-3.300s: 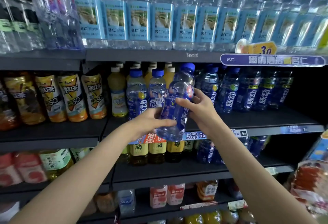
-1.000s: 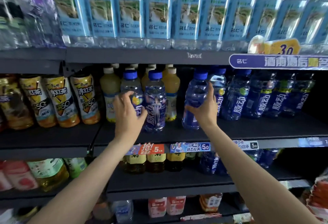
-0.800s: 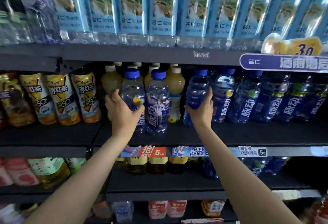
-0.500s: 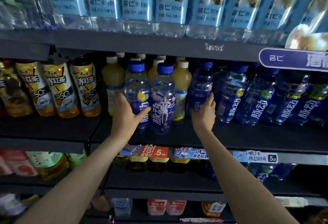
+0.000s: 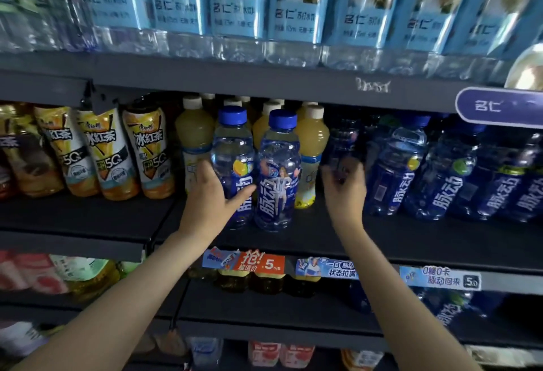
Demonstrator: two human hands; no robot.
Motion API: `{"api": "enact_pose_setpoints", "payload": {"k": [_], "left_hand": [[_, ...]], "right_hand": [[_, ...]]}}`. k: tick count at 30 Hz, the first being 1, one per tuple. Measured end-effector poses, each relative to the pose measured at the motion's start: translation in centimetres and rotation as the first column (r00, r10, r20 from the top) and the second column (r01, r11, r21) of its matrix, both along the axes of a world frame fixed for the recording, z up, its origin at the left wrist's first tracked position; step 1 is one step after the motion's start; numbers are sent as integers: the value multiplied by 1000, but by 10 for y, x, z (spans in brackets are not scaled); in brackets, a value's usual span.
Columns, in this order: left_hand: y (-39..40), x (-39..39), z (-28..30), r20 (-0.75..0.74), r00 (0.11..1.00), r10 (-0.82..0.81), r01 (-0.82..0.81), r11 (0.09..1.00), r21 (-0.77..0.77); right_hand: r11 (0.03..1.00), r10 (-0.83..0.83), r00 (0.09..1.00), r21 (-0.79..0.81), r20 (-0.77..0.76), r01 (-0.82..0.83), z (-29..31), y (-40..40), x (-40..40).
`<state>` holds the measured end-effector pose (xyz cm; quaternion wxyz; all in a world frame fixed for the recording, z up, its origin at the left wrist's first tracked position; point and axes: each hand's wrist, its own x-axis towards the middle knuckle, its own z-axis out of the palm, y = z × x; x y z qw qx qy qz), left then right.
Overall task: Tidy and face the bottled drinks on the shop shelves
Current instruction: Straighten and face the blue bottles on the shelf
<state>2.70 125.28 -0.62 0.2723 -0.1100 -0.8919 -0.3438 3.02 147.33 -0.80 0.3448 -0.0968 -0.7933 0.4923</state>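
On the middle shelf (image 5: 293, 238) two blue-capped clear sports-drink bottles stand side by side at the front. My left hand (image 5: 211, 203) grips the left bottle (image 5: 233, 147), thumb across its label and fingers behind it. The right bottle (image 5: 279, 171) stands free, its label facing out. My right hand (image 5: 345, 191) is blurred, with fingers curled at the lower part of a dark blue bottle (image 5: 343, 141) set further back; whether it holds that bottle is unclear. More blue bottles (image 5: 440, 176) fill the row to the right.
Yellow juice bottles (image 5: 194, 132) stand behind the two front bottles. Iced-tea bottles (image 5: 147, 150) line the left of the shelf. Water bottles (image 5: 235, 3) with light blue labels fill the shelf above. Price tags (image 5: 261, 265) run along the shelf edge, with more drinks below.
The view has drawn closer to the shelf. The dark blue bottle at my right hand now stands deeper in the row. My left hand stays on the left front bottle.
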Motion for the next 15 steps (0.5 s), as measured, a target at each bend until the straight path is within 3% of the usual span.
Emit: {"api": "enact_pose_setpoints", "payload": {"k": [2, 4, 8, 15], "left_hand": [[-1, 1, 2, 3, 1000, -18, 18, 999, -44], [-5, 1, 2, 27, 998, -56, 58, 996, -68], [-16, 0, 3, 104, 987, -124, 136, 983, -119], [-1, 16, 12, 151, 951, -270, 272, 962, 10]], "right_hand": [[950, 313, 950, -20, 19, -312, -2, -22, 31], [888, 448, 879, 36, 161, -459, -7, -37, 39], [923, 327, 917, 131, 227, -361, -13, -50, 33], [967, 138, 958, 175, 253, -185, -14, -27, 50]]}}
